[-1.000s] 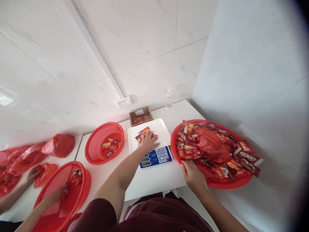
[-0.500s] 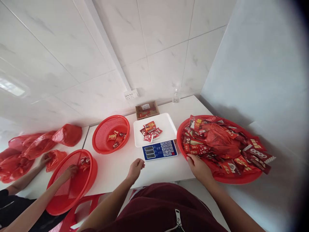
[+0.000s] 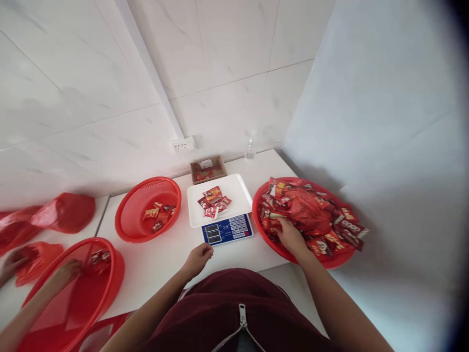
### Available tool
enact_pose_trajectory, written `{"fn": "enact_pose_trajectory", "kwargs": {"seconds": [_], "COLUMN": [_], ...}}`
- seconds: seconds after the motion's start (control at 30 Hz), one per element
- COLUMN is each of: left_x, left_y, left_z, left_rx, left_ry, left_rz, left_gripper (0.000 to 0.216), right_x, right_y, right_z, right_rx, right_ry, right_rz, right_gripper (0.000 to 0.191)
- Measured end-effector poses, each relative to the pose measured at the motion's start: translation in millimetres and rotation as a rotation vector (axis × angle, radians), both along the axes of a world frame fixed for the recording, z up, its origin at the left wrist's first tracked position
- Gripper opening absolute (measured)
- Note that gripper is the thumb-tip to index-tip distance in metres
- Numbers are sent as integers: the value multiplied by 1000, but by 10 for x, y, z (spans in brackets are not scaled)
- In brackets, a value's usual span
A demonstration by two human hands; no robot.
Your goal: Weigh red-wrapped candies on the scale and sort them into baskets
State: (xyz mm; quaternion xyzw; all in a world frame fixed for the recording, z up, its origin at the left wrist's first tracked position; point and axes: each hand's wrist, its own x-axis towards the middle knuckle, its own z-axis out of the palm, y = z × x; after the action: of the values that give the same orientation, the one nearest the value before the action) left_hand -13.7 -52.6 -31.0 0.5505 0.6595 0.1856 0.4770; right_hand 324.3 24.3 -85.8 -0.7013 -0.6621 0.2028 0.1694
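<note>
My right hand (image 3: 291, 237) reaches over the near left rim of a red basket (image 3: 255, 222) heaped with small red snack packets. Its fingertips close on a packet (image 3: 270, 225) near that rim, partly hidden by the heap. My left hand (image 3: 198, 259) hovers at the front of the table, its fingers curled with nothing visible in them. Just beyond it stands a digital scale (image 3: 227, 230) with a blue keypad and a white tray (image 3: 238, 193). Several red packets (image 3: 214, 201) lie in a small pile on the tray. A crumpled red plastic bag (image 3: 308, 210) rests on the heap.
A red basket (image 3: 128, 210) holding a few packets stands left of the scale. Nearer left, a co-worker's hands (image 3: 68, 274) are at another red basket (image 3: 117, 278) and a red bag (image 3: 40, 261). A cardboard box (image 3: 220, 171) and a clear bottle (image 3: 249, 149) stand by the wall.
My right hand has moved from the basket's rim in among the packets. My left hand stays curled near the scale. The view has shifted to the right.
</note>
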Motion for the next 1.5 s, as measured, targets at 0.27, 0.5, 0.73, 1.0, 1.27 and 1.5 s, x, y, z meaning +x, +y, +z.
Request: {"fn": "enact_pose_trajectory", "kwargs": {"seconds": [0.27,0.5,0.73,1.0,1.27,1.5], "left_x": [49,91,90,99,66,-50], "left_y": [77,70,11,-13,-22,-164], "left_z": [106,66,83,131,92,12], "left_rx": [-37,-46,-56,-77,-58,-103], "left_ry": [-20,-39,-33,-16,0,52], "left_rz": [-79,-114,-105,-126,-132,-139], "left_gripper": [24,26,28,31,32,34], "right_x": [234,-10,-120,-528,-1092,-636], "right_y": [149,194,188,393,518,-122], "right_z": [171,252,287,705,1006,281], "right_rx": [28,-77,26,61,203,171], "right_ry": [-11,-242,-245,75,489,84], "right_rz": [-135,103,0,-62,122,225], "right_gripper": [29,30,25,32,41,44]}}
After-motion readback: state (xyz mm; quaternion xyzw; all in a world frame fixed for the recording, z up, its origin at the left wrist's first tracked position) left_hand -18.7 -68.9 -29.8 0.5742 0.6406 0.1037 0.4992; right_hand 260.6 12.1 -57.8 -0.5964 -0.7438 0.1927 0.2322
